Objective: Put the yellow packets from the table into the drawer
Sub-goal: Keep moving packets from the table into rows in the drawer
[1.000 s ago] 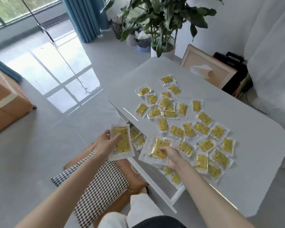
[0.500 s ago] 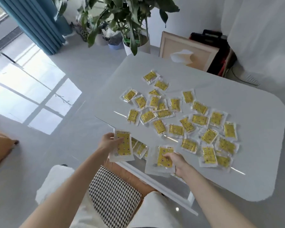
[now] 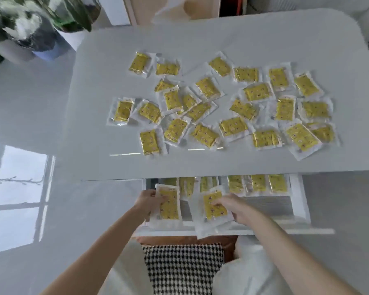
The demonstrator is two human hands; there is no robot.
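Nearest, a black-and-white houndstooth cushion (image 3: 183,269) lies below the front of the open white drawer (image 3: 300,205). Over the drawer, the left hand (image 3: 146,201) holds a clear-edged yellow packet (image 3: 168,206) by its left side, its grip closed on the plastic with the thumb on top. The right hand (image 3: 235,206) pinches a second yellow packet (image 3: 213,207), fingers curled over its face. Both packets sit over the drawer's front half, and I cannot tell whether they touch its floor. Behind them a row of stored yellow packets (image 3: 258,183) lies along the drawer's back, partly under the edge of the glossy white worktop (image 3: 222,35). Further out, a scatter of loose yellow packets (image 3: 232,126) covers the worktop, many overlapping and well apart from the hands, so most of the task looks undone. The second packet's near corner seems to overhang the drawer's front rim, so released there it could tip out toward the cushion. The slick film could also let packets slide into a heap at the back and catch under the worktop edge. A blurred potted plant (image 3: 19,39) stands far left
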